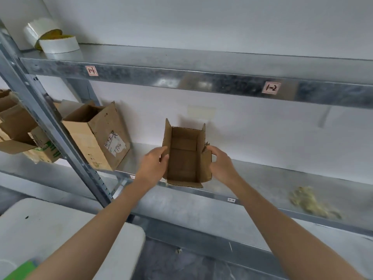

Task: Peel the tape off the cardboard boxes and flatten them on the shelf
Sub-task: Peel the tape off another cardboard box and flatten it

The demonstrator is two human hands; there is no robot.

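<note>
- Nearby, the white bench (pixel 60 229) sits low at the left, under the front of the shelf (pixel 262 207). A box that slips forward would probably land on it or on the floor.
- Next, the left hand (pixel 155 161) grips the left wall of the small box (pixel 183 158), thumb inside and fingers clamped round the outside. The right hand (pixel 221 161) holds the right wall, its fingers curled over the top edge by a ragged flap. If one hand pushes harder than the other, the walls could skew or tear instead of folding along the creases.
- The small box rests at the very front of the shelf, mouth open toward the person, with its near flap hanging over the metal lip. With so little support under it, pressing down here could tip it off the edge.
- Whether any tape is left on its seams cannot be told. A strip left on the underside would likely stop the bottom from opening, and forcing it would rip the card.
- Further right on the shelf lies a yellowish pile of scraps (pixel 312 202), well apart from the hands. A flattened box slid that way could sweep them off.
- To the left, a larger leaning box (pixel 96 138) stands tilted near the wall. A careless left elbow might knock it over.
- Farthest, rolls of tape (pixel 58 44) sit on the upper shelf (pixel 201 77). Lifting the small box high risks striking that rail.
</note>
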